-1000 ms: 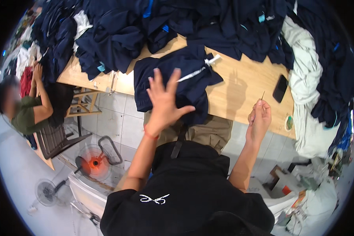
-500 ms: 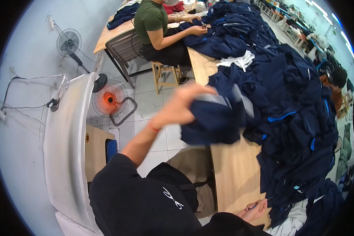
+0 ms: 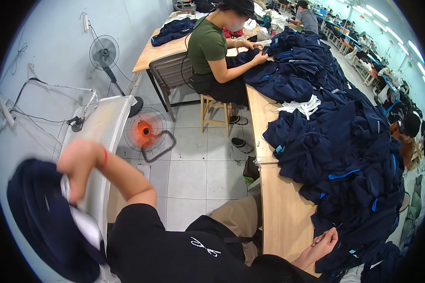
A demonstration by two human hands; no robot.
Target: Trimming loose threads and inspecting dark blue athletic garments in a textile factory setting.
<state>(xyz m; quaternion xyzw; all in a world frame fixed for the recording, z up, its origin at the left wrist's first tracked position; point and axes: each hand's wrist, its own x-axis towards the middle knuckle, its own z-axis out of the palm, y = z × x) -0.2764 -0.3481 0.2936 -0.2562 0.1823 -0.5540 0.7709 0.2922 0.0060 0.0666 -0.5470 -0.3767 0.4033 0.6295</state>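
My left hand (image 3: 81,165), a red band at its wrist, is closed on a navy garment (image 3: 40,217) with white parts. The garment hangs out to the far left, beside the white-edged board, and is slightly blurred. Low on the right, my right hand (image 3: 323,243) is closed above the table edge, next to the big heap of navy garments (image 3: 344,146). A thin dark tip pokes out from its fingers; the rest of what it grips is hidden.
A wooden table (image 3: 283,212) runs along the heap, with a white cloth (image 3: 304,107) lying on it. Across from me a person in a green shirt (image 3: 208,47) sits on a wooden stool (image 3: 216,113). A floor fan (image 3: 146,132) and a stand fan (image 3: 106,54) stand left.
My left hand has swung the navy garment from beside the table across to the far left. My right hand stays closed by the heap. The view has shifted.
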